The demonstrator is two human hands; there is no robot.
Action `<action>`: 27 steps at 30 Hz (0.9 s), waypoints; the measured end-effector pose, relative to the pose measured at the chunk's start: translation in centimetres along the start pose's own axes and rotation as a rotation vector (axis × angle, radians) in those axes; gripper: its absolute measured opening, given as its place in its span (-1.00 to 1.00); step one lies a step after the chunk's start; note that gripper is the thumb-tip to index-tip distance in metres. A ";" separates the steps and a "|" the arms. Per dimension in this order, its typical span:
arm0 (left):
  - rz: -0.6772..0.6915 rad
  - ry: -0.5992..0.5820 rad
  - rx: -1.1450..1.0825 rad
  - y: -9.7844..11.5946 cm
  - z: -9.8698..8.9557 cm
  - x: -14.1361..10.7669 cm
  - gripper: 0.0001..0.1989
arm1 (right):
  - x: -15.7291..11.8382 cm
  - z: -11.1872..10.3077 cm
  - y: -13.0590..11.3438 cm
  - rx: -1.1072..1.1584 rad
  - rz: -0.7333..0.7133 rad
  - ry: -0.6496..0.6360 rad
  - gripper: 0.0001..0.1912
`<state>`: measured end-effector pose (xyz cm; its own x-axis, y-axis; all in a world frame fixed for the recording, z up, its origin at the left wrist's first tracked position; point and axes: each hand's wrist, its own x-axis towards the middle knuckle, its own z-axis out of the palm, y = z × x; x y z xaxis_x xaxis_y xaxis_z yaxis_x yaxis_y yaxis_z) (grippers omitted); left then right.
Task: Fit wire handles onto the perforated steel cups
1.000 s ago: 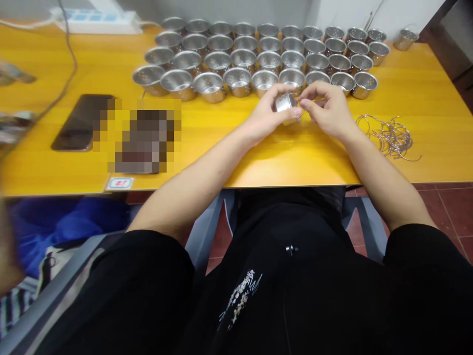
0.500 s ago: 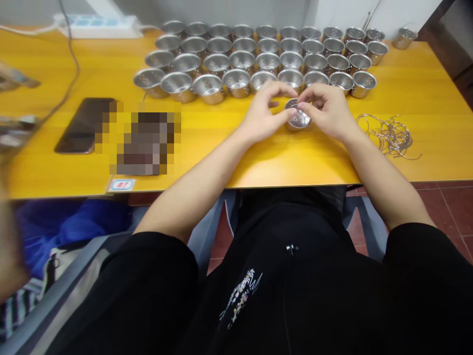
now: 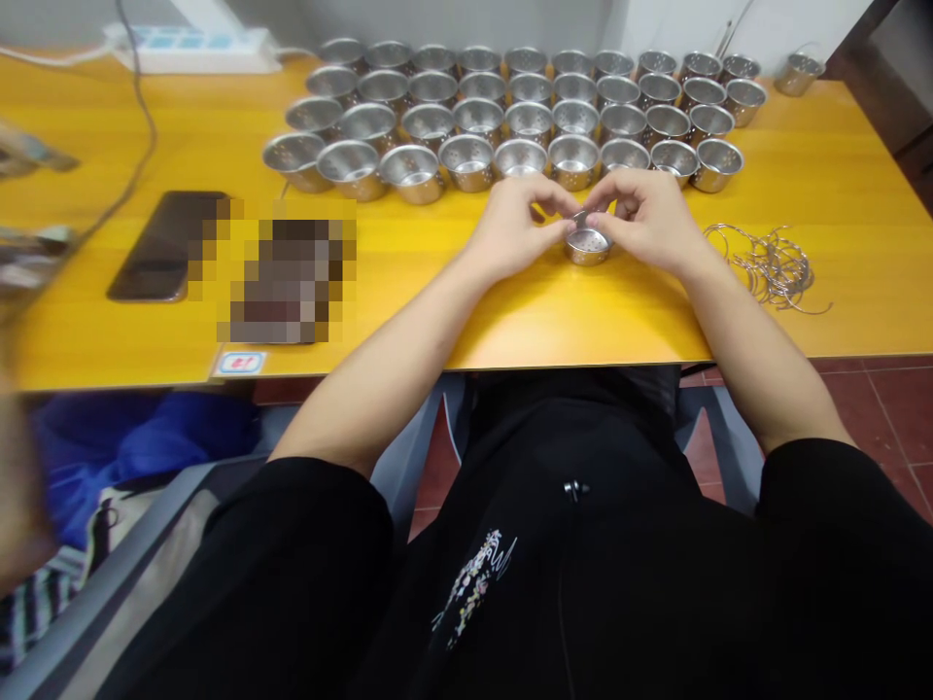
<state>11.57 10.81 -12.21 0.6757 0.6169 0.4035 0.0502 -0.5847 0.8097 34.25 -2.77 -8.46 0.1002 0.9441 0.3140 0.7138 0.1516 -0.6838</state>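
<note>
The yellow surface (image 3: 575,326) stands against a grey wall (image 3: 466,17), above a red tiled floor (image 3: 893,408). Metal cup (image 3: 587,253): upright, before the cup rows (image 3: 466,167). Left hand (image 3: 510,228) and right hand (image 3: 648,216): each grip pinched at its far rim. Wires (image 3: 783,270) lie rightward.

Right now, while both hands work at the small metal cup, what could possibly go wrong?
The left hand and the right hand meet at the far rim of the cup, so an uneven pull could tip it. The front row of cups stands close behind them, so a sudden push might knock one. The tangled wires lie loose beside the right forearm, so a careless sweep could drag some along.
</note>
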 end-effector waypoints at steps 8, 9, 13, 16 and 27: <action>-0.014 -0.011 -0.034 0.0 -0.3 0.0 -0.63 | 0.5 -1.2 0.5 -0.002 -0.027 0.002 -0.64; -0.017 -0.013 -0.038 0.0 -0.2 0.0 -0.64 | 0.5 -1.2 0.4 0.002 -0.030 -0.002 -0.63; -0.020 -0.021 -0.054 0.1 -0.1 0.0 -0.70 | 0.4 -1.3 0.1 0.021 -0.024 -0.025 -0.58; -0.018 -0.034 -0.067 0.3 -0.1 -0.1 -0.75 | 0.4 -1.3 0.1 0.036 -0.018 -0.039 -0.57; -0.018 -0.053 -0.116 0.3 0.1 -0.2 -0.71 | 0.4 -1.5 1.0 0.067 -0.005 -0.059 -0.66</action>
<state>11.48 10.46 -12.08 0.7136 0.5961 0.3680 -0.0209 -0.5070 0.8617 36.06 -2.64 -8.03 0.0545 0.9586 0.2794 0.6660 0.1736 -0.7255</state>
